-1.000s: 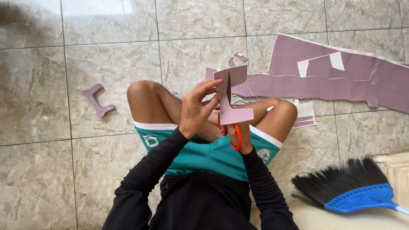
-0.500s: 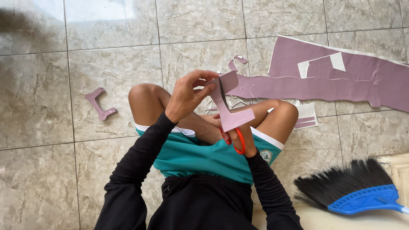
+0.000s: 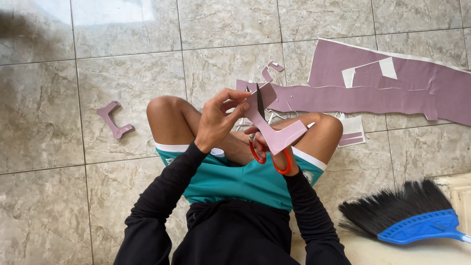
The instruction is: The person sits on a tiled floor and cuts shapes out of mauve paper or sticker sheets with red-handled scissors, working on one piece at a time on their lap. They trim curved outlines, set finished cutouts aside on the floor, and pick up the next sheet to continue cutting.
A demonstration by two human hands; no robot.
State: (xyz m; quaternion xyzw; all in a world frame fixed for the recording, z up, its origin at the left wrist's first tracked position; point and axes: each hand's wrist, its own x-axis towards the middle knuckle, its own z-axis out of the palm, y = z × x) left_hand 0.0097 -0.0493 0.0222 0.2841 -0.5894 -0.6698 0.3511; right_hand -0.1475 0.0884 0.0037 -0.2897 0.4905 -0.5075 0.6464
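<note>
Over the lap, the right hand [image 3: 274, 152] has its fingers through the red-handled scissors [image 3: 260, 132], blades pointing up and away. The left hand [image 3: 218, 120] pinches a mauve cut-out piece [image 3: 274, 128], its long axis slanting down-right. Beyond lies a mauve sheet [image 3: 392, 83] on the floor [image 3: 122, 73].

Person sits cross-legged on floor [image 3: 122, 73]. Left hand [image 3: 218, 120] holds cut piece [image 3: 274, 130] above lap, w/ right hand [image 3: 274, 152] just under it in scissors [image 3: 260, 142]; blades stick up thru the piece. Small cutout [image 3: 115, 120] lies on floor left of knee. Big sheet [image 3: 392, 83] ahead-right, scraps [image 3: 351, 132] by right knee. Broom [image 3: 407, 216] near right, behind.
</note>
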